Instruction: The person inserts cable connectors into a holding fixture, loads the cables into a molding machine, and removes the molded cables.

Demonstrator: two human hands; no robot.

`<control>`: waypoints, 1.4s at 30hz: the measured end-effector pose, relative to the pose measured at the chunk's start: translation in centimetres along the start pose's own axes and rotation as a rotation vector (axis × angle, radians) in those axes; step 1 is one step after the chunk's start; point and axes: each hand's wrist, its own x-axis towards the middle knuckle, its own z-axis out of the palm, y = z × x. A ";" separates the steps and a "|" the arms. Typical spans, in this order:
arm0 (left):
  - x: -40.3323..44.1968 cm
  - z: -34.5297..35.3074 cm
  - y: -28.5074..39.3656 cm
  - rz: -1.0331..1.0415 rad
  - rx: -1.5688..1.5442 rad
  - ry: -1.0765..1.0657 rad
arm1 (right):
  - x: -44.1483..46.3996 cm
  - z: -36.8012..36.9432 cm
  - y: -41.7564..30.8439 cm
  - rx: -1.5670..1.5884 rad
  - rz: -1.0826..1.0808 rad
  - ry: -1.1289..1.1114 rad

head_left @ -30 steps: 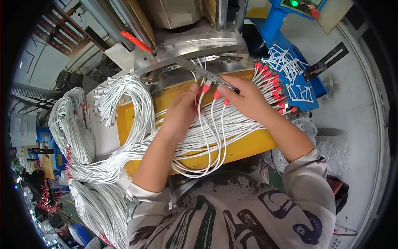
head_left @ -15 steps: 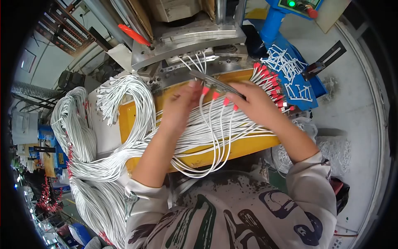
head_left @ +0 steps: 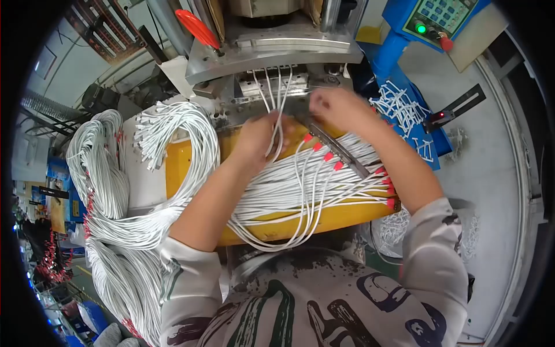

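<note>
Several white cables [head_left: 278,98] run down from the metal mould [head_left: 272,84] of the press, and my left hand [head_left: 261,137] is closed around them just below it. My right hand [head_left: 347,110] is held to the right of the mould, with its curled fingers blurred by motion. Below it, a narrow metal bar [head_left: 341,151] lies slanted on the bundle of white cables [head_left: 289,188]. Several red-ended connectors [head_left: 328,157] sit along the bar's lower side, their cables looping toward me. My right hand is apart from this bar.
The yellow board [head_left: 260,233] carries the cable bundle. Coiled white cables [head_left: 110,173] hang at the left. The press's upper plate [head_left: 277,55] overhangs the mould. A blue control box [head_left: 430,23] stands at the upper right, above small white pieces [head_left: 402,107] on a blue surface.
The metal bar has left my hands and now lies on the cables, lower and to the right. My left hand has taken hold of the cables at the mould. My right hand has moved up.
</note>
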 end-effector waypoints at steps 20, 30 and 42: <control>-6.3 -1.2 -2.8 -0.054 -0.331 -0.111 | 1.0 2.9 0.0 0.312 0.224 0.313; -11.2 -9.5 1.2 0.383 -0.279 0.444 | 2.8 4.2 -1.5 0.064 -0.227 0.390; -8.7 -4.0 -2.7 0.956 1.046 -0.131 | -14.5 1.7 -3.4 -0.101 0.193 0.505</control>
